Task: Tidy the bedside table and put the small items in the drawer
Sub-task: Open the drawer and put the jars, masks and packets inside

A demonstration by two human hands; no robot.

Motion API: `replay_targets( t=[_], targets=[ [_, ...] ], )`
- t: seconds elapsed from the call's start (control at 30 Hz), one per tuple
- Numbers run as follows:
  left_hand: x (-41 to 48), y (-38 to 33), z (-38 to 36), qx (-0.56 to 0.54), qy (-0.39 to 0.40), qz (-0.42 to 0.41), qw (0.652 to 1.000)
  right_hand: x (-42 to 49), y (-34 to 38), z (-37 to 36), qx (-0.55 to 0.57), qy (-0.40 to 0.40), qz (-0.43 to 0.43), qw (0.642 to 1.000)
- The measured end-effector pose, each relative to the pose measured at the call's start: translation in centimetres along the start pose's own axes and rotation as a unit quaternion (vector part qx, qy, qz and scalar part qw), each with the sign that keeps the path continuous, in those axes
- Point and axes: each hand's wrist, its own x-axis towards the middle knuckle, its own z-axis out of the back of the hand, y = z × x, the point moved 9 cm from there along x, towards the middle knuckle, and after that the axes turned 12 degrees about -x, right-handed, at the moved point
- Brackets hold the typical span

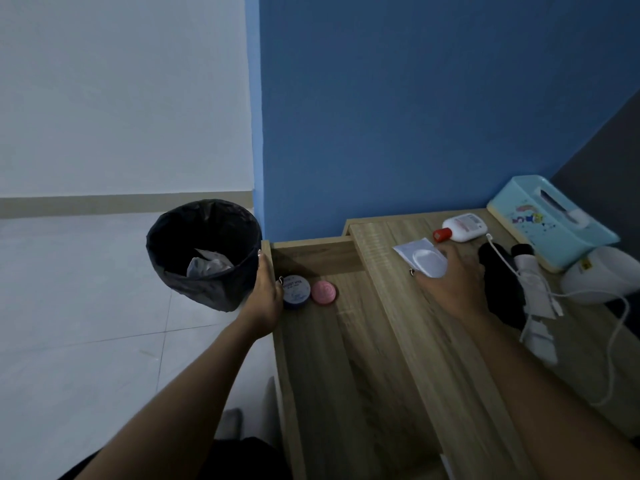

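Note:
The wooden drawer (332, 358) stands pulled out to the left of the bedside table top (391, 237). Inside it, near the back, lie a dark blue round tin (297, 291) and a pink round tin (324, 292). My left hand (265, 292) rests on the drawer's left wall, fingers against the blue tin. My right hand (453, 282) is over the table top, holding a white packet with an oval shape (424, 258). A white bottle with a red cap (460, 226) lies just behind it.
A black-lined bin (204, 251) with crumpled paper stands on the floor left of the drawer. On the table: a turquoise tissue box (550, 223), a black object (502, 282), a white cable (540, 296) and a white appliance (602, 275). Blue wall behind.

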Motion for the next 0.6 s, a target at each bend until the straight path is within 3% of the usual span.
replay_targets(
  t=[0.1,0.23,0.33,0.47,0.6],
  targets=[
    [-0.1,0.0,-0.1,-0.001,0.004,0.0,1.0,-1.2,1.2,-0.1,0.094,-0.009,-0.019,0.995],
    [-0.1,0.0,0.0,0.0,0.001,0.002,1.0,-3.9,5.8,0.4,0.109,-0.04,-0.024,0.993],
    [-0.1,0.0,0.0,0.004,0.004,0.002,1.0,-6.9,10.4,-0.9,0.128,-0.049,0.018,0.99],
    [-0.1,-0.1,-0.3,0.012,0.01,0.003,1.0,-11.2,13.5,-5.3,0.084,0.006,0.028,0.996],
    [-0.2,-0.6,-0.5,0.016,0.006,-0.006,1.0,-14.8,12.9,-10.7,0.057,0.092,-0.054,0.993]
  ],
)
